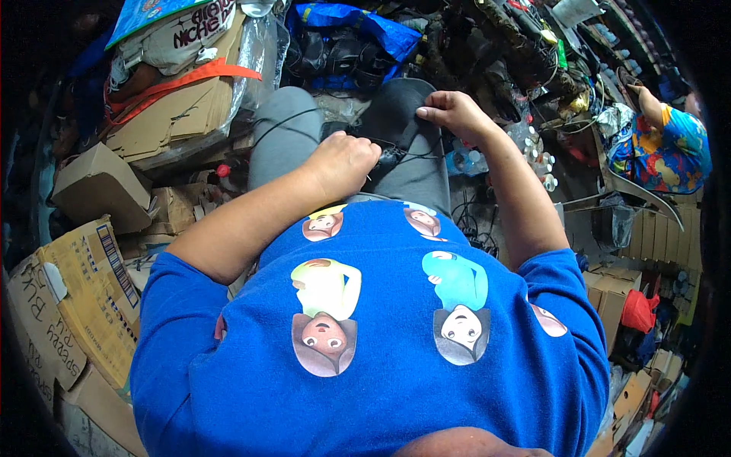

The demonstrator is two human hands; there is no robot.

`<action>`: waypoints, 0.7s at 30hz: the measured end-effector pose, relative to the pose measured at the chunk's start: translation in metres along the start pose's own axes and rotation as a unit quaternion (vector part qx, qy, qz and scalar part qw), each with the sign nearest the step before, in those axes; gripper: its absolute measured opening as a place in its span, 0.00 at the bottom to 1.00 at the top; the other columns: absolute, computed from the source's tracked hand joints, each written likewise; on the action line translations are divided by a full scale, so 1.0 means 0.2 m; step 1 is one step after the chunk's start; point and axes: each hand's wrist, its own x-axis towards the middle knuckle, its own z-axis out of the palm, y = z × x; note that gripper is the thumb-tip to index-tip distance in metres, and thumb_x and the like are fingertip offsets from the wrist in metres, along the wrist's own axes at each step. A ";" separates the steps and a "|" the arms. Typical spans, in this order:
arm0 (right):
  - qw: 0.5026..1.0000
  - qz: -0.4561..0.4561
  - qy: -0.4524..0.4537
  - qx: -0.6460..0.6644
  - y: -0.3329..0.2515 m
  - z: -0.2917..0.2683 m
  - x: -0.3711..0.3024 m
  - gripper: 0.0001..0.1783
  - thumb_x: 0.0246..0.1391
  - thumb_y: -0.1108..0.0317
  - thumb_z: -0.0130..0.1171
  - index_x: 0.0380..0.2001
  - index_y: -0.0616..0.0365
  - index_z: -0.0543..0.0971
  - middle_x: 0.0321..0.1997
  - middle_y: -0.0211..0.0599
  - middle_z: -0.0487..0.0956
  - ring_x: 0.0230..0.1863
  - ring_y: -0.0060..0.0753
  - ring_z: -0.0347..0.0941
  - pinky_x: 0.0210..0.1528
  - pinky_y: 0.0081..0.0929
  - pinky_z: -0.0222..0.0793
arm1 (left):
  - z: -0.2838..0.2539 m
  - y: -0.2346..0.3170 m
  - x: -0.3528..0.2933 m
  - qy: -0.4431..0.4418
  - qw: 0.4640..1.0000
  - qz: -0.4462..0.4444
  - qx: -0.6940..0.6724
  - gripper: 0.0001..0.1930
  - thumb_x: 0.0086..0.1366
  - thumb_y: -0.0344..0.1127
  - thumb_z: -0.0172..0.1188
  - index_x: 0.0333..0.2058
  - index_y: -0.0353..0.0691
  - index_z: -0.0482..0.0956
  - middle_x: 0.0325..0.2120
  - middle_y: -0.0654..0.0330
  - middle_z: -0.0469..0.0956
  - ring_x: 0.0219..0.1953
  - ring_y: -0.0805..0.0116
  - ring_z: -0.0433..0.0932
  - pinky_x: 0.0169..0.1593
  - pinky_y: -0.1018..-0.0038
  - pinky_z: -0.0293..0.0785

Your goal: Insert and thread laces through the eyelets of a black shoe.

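Observation:
My left hand (344, 164) is closed in a fist above my lap. A thin dark strand and a slim tip show by its fingers, but what it grips is hidden. Over my right knee lies a smooth black piece (394, 103), perhaps part of a shoe. At its right edge my right hand (451, 114) is closed in a pinch; whatever lies between thumb and forefinger is too small to make out. Dark, crumpled material (388, 158) sits between my thighs, beside the left fist. A black cord (285, 124) runs across my left grey trouser leg.
Cardboard boxes (103, 186) and flattened cardboard with an orange strap (183, 84) crowd the left. Ahead is a blue bag (358, 27) holding black items. Clear plastic bottles (537, 156) stand right of my knee. Another person in a colourful shirt (670, 152) is at the far right.

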 end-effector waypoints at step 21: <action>0.991 -0.069 0.048 -0.105 -0.03 0.08 0.31 0.15 0.46 0.61 0.66 0.33 0.59 0.77 0.24 0.26 0.72 0.28 0.19 0.68 0.33 0.20 0.66 | -0.01 -0.03 0.04 0.044 0.997 -0.026 -0.053 0.16 0.48 0.45 0.64 0.24 0.38 0.73 0.21 0.54 0.76 0.27 0.55 0.76 0.35 0.64 0.71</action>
